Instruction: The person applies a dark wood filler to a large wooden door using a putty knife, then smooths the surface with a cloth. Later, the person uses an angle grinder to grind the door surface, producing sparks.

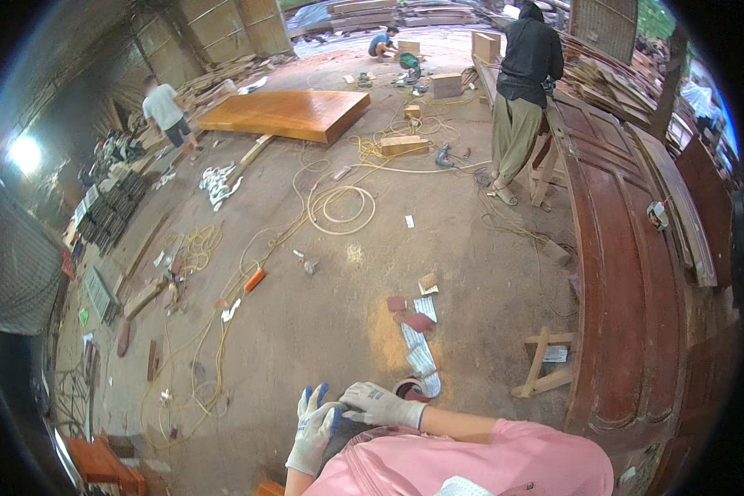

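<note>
Both my hands wear whitish work gloves and meet low in the middle, close to my lap. My left hand [312,428] is open, its blue-tipped fingers stretched upward and apart. Beside it my right hand [382,405] points left with bent fingers, their tips against or just behind the left hand; what they close on, if anything, is hidden. Dark cloth [345,436] shows beneath the hands, next to my pink top [471,455]. Just past the right hand a reddish roll of sandpaper [407,387] stands on the floor, with a printed pale strip [421,357] running away from it.
Yellow cords and a pale hose [343,210] cross the floor. An orange tool [255,280] lies left. A dark wooden door panel [624,289] on trestles [544,364] fills the right. A person in black [527,62] stands there. Beyond are a polished slab [293,114] and two other people.
</note>
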`<state>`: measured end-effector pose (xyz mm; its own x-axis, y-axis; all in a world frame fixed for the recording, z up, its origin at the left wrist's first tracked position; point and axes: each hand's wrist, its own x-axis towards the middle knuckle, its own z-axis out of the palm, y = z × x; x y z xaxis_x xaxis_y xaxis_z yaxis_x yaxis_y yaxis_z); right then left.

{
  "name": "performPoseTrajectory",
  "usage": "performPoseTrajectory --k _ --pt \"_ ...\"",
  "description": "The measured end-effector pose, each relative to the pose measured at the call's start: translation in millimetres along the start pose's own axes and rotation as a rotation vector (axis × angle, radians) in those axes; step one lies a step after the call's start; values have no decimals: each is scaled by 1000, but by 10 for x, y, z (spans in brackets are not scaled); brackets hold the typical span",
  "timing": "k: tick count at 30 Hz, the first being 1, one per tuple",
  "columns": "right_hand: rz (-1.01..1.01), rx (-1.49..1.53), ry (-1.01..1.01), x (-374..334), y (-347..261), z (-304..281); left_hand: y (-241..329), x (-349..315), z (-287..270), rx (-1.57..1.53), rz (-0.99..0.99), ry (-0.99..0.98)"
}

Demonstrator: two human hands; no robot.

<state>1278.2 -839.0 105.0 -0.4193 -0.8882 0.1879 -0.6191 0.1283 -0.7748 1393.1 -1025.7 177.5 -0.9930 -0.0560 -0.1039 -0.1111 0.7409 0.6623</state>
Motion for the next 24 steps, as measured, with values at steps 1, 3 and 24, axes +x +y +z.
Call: performPoseTrajectory --k 1,3,24 --pt "12 -36 -15 181 105 -14 -85 298 -92 -4 59 -46" --pt "81 0 106 444 372 -100 -127 819 -268 -23 80 -84" --pt "532 -206 604 3122 2835 -3293 -165 7062 -1155 -117 752 -627"
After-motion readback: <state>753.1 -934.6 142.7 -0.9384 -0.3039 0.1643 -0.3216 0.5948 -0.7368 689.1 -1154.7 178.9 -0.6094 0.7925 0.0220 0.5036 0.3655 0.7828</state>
